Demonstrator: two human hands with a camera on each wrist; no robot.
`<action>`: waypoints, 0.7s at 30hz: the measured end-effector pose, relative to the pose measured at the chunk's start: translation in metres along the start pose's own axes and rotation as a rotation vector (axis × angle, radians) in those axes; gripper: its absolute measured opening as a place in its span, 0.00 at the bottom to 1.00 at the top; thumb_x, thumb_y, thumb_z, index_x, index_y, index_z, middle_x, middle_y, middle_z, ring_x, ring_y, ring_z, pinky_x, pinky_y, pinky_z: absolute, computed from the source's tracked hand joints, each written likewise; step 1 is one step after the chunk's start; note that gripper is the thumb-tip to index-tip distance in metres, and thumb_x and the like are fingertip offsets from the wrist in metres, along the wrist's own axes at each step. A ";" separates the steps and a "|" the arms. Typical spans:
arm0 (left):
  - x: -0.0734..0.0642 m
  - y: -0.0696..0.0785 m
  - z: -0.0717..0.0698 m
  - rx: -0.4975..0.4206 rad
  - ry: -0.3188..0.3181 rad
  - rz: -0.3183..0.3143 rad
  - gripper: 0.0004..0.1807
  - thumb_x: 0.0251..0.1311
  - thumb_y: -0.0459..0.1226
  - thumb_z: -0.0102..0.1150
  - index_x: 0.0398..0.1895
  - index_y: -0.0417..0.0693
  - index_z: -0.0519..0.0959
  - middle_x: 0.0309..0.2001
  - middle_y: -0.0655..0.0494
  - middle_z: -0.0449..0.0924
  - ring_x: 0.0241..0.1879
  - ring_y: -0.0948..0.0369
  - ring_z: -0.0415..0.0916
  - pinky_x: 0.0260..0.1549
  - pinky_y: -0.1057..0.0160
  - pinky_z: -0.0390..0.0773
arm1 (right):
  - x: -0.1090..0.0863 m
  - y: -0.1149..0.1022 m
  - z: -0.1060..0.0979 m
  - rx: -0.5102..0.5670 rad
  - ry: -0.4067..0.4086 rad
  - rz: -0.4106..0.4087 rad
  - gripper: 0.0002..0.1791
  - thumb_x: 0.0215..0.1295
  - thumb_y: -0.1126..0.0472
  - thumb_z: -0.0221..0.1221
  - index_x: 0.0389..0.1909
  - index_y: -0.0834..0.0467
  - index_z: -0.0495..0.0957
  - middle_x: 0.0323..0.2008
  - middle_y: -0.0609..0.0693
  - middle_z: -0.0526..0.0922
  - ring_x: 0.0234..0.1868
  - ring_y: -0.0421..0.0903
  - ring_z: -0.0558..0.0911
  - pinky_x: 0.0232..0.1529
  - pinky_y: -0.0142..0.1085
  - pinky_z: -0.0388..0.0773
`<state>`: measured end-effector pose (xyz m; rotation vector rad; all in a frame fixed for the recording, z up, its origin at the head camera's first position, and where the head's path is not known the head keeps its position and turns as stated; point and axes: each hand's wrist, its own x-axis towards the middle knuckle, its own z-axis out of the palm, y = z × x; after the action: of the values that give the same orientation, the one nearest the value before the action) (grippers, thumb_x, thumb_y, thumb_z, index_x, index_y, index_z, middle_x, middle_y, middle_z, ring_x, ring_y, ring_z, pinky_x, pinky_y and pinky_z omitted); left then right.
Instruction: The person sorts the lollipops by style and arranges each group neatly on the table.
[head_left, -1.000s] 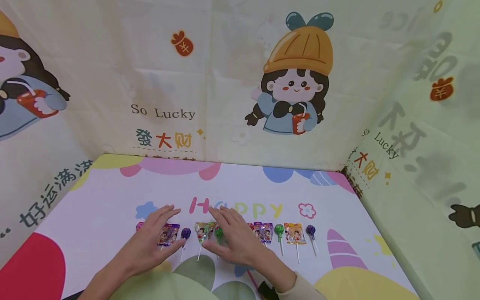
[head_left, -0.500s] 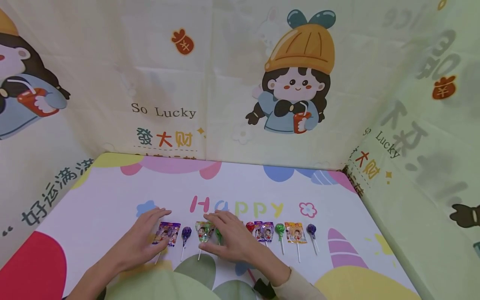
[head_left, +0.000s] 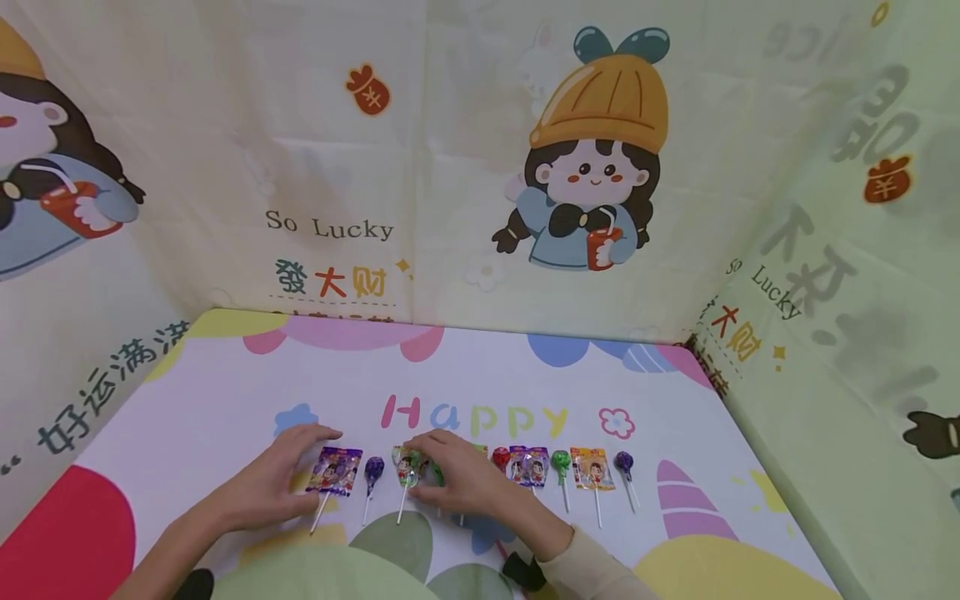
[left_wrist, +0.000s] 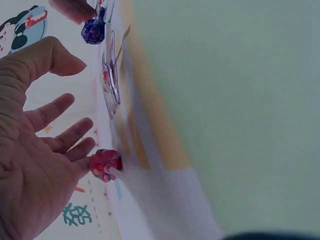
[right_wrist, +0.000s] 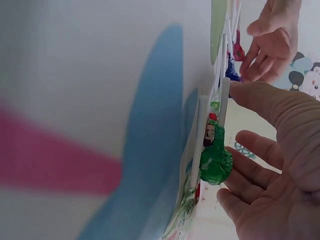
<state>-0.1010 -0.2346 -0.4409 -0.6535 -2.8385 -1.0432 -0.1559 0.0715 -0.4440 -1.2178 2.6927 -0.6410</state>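
Note:
My left hand (head_left: 262, 483) is held with spread fingers beside a lollipop in a flat purple packet (head_left: 335, 472). In the left wrist view, a round red-wrapped lollipop (left_wrist: 105, 165) sits right at its little finger; the hand hides it in the head view. My right hand (head_left: 465, 475) arches over the middle of the lollipop row, fingers loosely bent. Its fingers lie behind a round green lollipop (right_wrist: 217, 165), and its thumb tip is right at a white stick. A lollipop in a green-printed packet (head_left: 407, 467) shows partly beneath it. Between the hands lies a dark purple lollipop (head_left: 373, 470).
Further right, the row continues with a red lollipop (head_left: 501, 457), another purple packet (head_left: 529, 467), a green lollipop (head_left: 561, 462), an orange packet (head_left: 592, 468) and a dark purple lollipop (head_left: 624, 463). Printed cloth walls (head_left: 465, 167) enclose the patterned table (head_left: 300, 375).
My left hand has shifted left and slightly down, uncovering the purple packet and covering the red lollipop at the row's left end. My right hand has dropped a little over the row.

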 end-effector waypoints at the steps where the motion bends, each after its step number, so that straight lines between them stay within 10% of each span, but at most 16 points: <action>1: 0.001 0.000 0.000 0.001 -0.006 0.001 0.42 0.39 0.32 0.74 0.65 0.44 0.72 0.65 0.41 0.70 0.66 0.38 0.64 0.58 0.27 0.67 | 0.001 0.001 0.000 -0.001 -0.006 0.000 0.32 0.66 0.51 0.68 0.69 0.50 0.73 0.66 0.46 0.76 0.69 0.43 0.73 0.68 0.39 0.72; 21: 0.022 -0.004 -0.005 0.074 -0.250 -0.066 0.40 0.43 0.42 0.80 0.63 0.46 0.74 0.62 0.45 0.71 0.64 0.42 0.62 0.62 0.31 0.67 | 0.008 0.005 -0.001 -0.003 -0.070 -0.005 0.29 0.66 0.51 0.68 0.67 0.51 0.76 0.63 0.45 0.79 0.66 0.42 0.75 0.66 0.36 0.73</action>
<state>-0.1231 -0.2322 -0.4355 -0.7364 -3.1153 -0.9189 -0.1645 0.0690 -0.4449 -1.2239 2.6356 -0.5841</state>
